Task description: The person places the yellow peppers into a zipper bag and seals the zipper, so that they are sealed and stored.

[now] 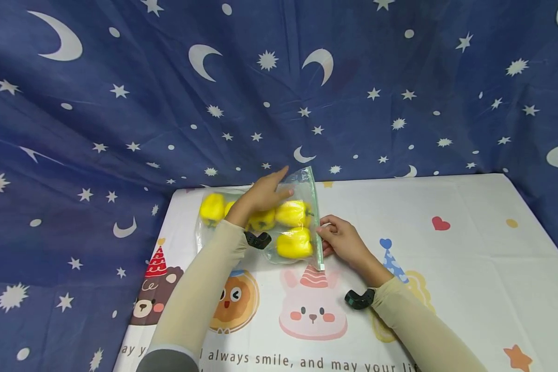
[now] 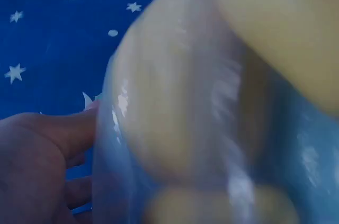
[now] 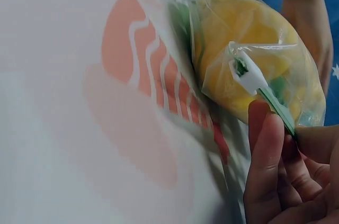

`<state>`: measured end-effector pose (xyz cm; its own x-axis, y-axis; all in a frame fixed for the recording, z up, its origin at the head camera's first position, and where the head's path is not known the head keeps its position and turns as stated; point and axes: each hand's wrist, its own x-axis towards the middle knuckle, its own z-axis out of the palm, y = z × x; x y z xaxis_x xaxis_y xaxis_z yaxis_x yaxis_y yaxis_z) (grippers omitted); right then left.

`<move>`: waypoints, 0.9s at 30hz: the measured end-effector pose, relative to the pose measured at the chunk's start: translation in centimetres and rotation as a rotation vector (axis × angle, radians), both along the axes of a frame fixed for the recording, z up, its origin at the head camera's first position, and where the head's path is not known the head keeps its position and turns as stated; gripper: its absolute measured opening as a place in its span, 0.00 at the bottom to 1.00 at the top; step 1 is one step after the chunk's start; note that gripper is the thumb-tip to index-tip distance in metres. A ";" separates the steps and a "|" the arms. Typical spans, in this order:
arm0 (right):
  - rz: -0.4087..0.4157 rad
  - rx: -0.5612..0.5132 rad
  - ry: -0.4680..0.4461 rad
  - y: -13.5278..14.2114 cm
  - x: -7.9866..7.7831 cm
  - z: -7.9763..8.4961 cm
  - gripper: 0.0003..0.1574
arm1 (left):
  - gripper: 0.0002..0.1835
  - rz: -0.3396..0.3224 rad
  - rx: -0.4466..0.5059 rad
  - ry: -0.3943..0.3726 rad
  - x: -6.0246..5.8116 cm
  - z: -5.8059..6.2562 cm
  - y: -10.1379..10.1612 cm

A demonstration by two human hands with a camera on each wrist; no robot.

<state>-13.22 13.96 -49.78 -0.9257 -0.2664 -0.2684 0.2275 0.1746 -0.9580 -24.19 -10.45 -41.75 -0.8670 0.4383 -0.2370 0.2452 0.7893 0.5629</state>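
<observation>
A clear zip bag (image 1: 302, 181) with several yellow bell peppers (image 1: 294, 243) lies at the back left of the table, its green zip edge (image 1: 313, 199) facing right. My left hand (image 1: 266, 194) rests over the upper part of the bag, fingers straight and thumb spread apart. In the left wrist view, that hand (image 2: 37, 160) is beside the plastic, and peppers fill most of the blurred picture. Thumb and fingers of my right hand (image 1: 344, 240) pinch the zip edge, close to a white slider (image 3: 249, 74) at its near end.
A white tablecloth (image 1: 483, 294) with cartoon animals and lettering covers the table. Right behind the table's back edge hangs a dark blue curtain (image 1: 353, 129) with moons and stars. Each wrist wears a black camera band (image 1: 359, 299).
</observation>
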 end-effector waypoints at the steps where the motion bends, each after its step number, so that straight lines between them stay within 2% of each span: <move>1: -0.002 0.003 -0.002 0.4 0.1 0.0 0.16 | 0.40 -0.012 -0.017 0.020 0.5 -0.1 -0.2; 6: -0.007 -0.002 -0.014 2.4 0.5 0.1 0.17 | 0.32 -0.032 -0.128 0.158 2.8 -0.6 -1.2; 12: 0.016 -0.021 -0.030 5.5 1.0 0.1 0.19 | 0.28 0.011 -0.234 0.262 5.4 -1.3 -3.1; 18: 0.040 0.016 -0.055 8.6 1.8 0.3 0.22 | 0.28 0.028 -0.234 0.313 7.5 -2.0 -4.5; 27: 0.035 0.064 -0.061 12.9 3.1 0.6 0.23 | 0.29 0.020 -0.190 0.334 9.4 -2.7 -5.4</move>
